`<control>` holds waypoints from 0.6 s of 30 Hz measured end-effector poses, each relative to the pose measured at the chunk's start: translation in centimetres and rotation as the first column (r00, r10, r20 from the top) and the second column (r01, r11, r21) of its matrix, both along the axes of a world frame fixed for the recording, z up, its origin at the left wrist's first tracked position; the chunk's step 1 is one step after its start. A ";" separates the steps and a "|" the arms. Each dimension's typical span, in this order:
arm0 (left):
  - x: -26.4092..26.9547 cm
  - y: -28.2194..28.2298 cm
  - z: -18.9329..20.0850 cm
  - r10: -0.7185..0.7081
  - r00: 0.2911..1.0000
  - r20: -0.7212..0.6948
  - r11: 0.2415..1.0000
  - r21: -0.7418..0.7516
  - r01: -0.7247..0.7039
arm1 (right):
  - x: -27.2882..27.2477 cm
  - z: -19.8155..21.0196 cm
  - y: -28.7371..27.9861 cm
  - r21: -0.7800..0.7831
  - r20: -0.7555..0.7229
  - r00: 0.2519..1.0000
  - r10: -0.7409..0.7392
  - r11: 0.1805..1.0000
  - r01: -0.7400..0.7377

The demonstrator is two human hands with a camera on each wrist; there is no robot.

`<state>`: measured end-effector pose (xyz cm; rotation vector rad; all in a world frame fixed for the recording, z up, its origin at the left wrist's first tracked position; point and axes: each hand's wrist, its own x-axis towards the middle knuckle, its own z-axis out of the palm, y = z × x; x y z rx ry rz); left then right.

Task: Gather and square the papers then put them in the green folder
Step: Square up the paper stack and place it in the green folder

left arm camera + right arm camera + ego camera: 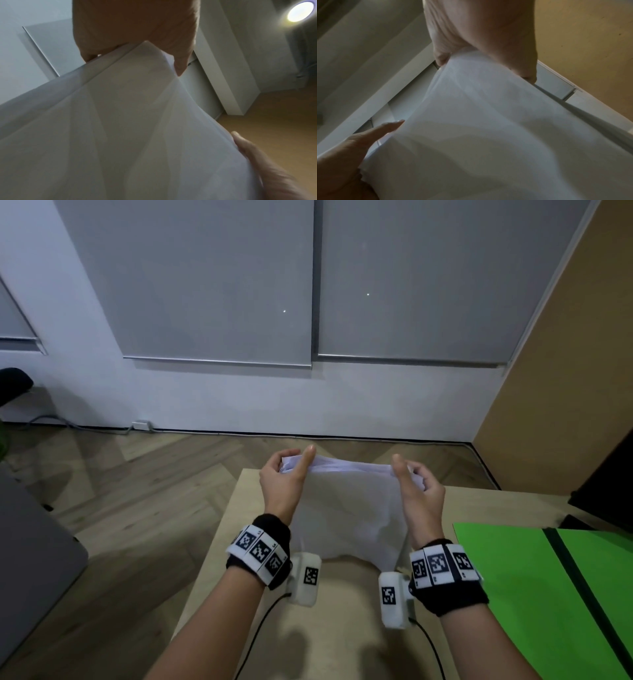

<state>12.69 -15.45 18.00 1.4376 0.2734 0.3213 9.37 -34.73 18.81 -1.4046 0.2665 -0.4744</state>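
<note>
A: Where are the papers (pixel 346 508)?

B: Held upright over the pale wooden bench (pixel 342 628), between the two hands. The sheets hang down from the top edge, and the lower edge curves near the bench top; whether it touches I cannot tell.

A: How does the left hand (pixel 284 481) have them?

B: It grips the top left corner of the stack. From the left wrist view, the fingers (pixel 133 27) curl over the upper edge and the thumb (pixel 254 154) lies along the side edge of the sheets.

A: And the right hand (pixel 416 491)?

B: Much the same at the top right corner. In the right wrist view its fingers (pixel 479 33) fold over the top of the papers and the thumb (pixel 373 134) stretches along the near face, its tip against the sheet.

A: The green folder (pixel 534 583)?

B: Lying flat on the bench to the right of the right wrist, apart from the papers. A dark band (pixel 589 594) runs across it from the far edge toward the near side.

A: Anything else around?

B: Wooden herringbone floor (pixel 137 481) beyond the bench, a pale wall with grey roller blinds (pixel 219 285), and a tan panel (pixel 565 371) on the right
</note>
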 end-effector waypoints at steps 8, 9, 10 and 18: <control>1.1 0.8 -0.4 -0.101 0.993 -0.064 0.990 -0.105 0.094 | 0.8 -0.5 -0.4 -0.063 0.058 0.989 -0.137 0.988 0.140; 1.0 0.7 -0.4 -0.130 0.989 -0.065 0.987 -0.102 0.123 | 0.7 -0.8 -0.4 -0.067 0.071 0.991 -0.109 0.991 0.114; 0.9 0.8 -0.5 -0.164 0.985 -0.060 0.983 -0.091 0.158 | 0.6 -1.3 -0.6 -0.074 0.070 0.995 -0.066 0.995 0.071; 0.0 1.5 -0.8 -0.360 0.933 -0.019 0.933 0.000 0.360 | 0.2 -0.9 -1.5 -0.039 -0.056 0.997 0.057 0.997 -0.059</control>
